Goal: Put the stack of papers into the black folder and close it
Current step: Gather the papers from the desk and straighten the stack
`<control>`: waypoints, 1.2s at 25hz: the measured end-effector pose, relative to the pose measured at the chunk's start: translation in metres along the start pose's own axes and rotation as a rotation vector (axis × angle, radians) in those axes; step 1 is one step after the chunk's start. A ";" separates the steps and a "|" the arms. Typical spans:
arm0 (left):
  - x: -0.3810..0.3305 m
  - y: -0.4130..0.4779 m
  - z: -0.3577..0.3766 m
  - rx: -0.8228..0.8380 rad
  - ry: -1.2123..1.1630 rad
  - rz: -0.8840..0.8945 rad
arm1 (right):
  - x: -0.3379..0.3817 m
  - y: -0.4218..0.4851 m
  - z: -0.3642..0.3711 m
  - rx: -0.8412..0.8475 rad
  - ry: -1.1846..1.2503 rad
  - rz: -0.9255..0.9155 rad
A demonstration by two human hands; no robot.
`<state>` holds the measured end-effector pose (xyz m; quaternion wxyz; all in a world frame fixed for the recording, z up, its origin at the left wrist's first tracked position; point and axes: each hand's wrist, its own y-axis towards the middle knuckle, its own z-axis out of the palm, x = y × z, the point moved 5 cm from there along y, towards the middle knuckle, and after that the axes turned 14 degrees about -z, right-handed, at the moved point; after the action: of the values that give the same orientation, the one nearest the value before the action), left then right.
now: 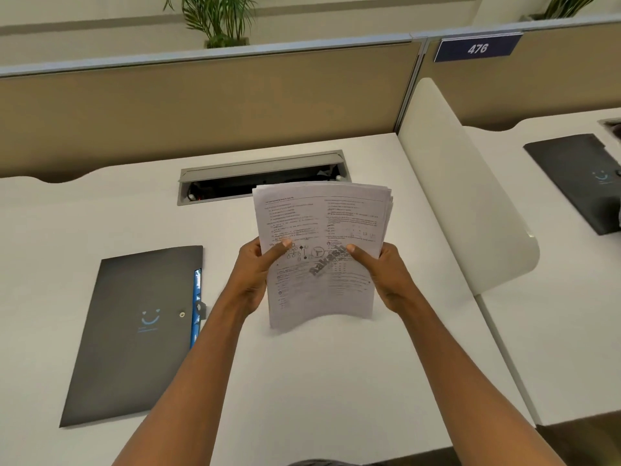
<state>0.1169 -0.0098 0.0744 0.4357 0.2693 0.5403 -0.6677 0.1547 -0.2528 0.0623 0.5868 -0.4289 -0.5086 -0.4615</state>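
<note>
Gripping paper stack (322,250) upright, left hand (257,274), right hand (386,274)

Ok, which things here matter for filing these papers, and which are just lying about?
Job: papers, held by left hand and right hand; closed black folder on the desk.

Lying about: second folder on the next desk, cable tray, plant, sign 476.
</note>
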 end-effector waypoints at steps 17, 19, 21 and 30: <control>0.033 0.003 0.012 -0.112 0.137 0.144 | -0.018 -0.015 0.003 -0.083 -0.044 -0.161; 0.033 0.004 0.010 -0.115 0.133 0.152 | -0.018 -0.014 0.003 -0.080 -0.054 -0.168; 0.033 0.004 0.008 -0.121 0.122 0.154 | -0.018 -0.012 0.002 -0.076 -0.066 -0.174; 0.043 0.003 -0.001 -0.138 0.156 0.090 | -0.035 -0.019 -0.009 -0.019 -0.056 -0.060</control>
<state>0.0991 -0.0211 0.0370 0.4392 0.3138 0.6045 -0.5858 0.1358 -0.2618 0.0274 0.5541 -0.4317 -0.5333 -0.4713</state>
